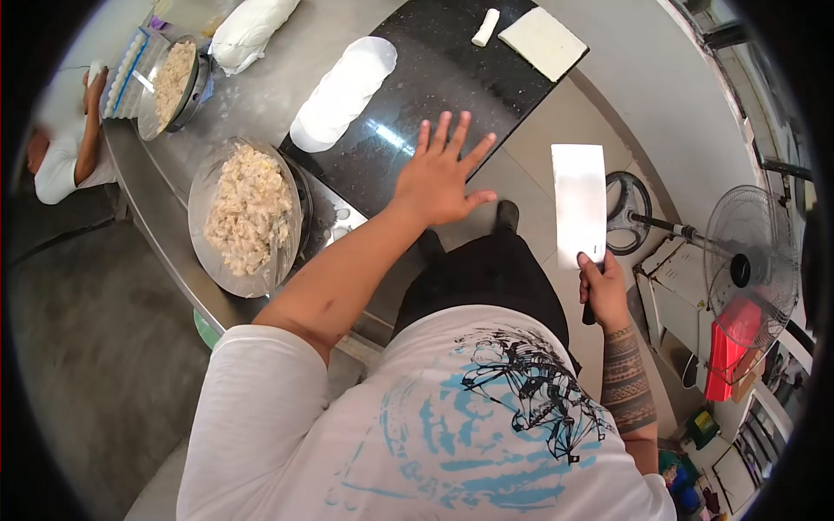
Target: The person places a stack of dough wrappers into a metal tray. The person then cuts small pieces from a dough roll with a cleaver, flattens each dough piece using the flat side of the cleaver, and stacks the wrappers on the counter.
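Note:
My left hand (443, 178) is spread wide, palm down, at the near edge of the black stone slab (434, 78), with nothing in it. Off to the right, away from the slab, my right hand (602, 282) is closed on the handle of a cleaver (579, 204), its broad blade pointing up. An overlapping row of thin white rounds (345, 94) lies at the slab's left side. On the far right corner are a flat white dough sheet (544, 43) and a short white dough piece (486, 28).
A large bowl of chunky filling (248, 210) stands left of the slab, a second filling bowl (174, 82) behind it. Wrapped dough (252, 33) lies at the top. Another person (69, 161) is at far left. A standing fan (751, 265) is at right.

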Demonstrator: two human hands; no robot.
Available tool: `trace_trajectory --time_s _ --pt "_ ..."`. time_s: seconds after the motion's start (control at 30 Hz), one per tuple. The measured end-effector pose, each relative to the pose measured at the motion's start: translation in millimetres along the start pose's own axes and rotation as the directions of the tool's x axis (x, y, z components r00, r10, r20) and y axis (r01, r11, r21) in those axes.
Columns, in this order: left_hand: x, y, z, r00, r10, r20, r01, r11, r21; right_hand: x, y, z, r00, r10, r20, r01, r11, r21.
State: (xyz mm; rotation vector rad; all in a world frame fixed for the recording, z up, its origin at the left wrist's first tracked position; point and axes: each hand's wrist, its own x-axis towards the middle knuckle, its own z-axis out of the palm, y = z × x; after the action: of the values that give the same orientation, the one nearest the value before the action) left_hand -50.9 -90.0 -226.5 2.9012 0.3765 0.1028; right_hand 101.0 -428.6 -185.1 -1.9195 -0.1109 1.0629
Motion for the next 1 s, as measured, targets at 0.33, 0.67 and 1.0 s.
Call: trace_trajectory --time_s 0.33,0.67,1.0 --pt "14 -47 -15 0.840 -0.482 -0.249 0.157 0.656 -0.738 90 -77 51 0.824 -0.185 0.536 0.388 0.873 -0.296" --pt "-7 -8 -16 0.976 0.135 0.171 -0.117 0.987 -0.109 103 -57 91 0.624 -0.103 0.775 0.512 0.803 -0.305" --pt "43 -41 -17 0.994 0.112 0.014 -0.112 0.991 0.070 135 -98 91 0.692 -0.257 0.675 0.649 0.631 -0.425"
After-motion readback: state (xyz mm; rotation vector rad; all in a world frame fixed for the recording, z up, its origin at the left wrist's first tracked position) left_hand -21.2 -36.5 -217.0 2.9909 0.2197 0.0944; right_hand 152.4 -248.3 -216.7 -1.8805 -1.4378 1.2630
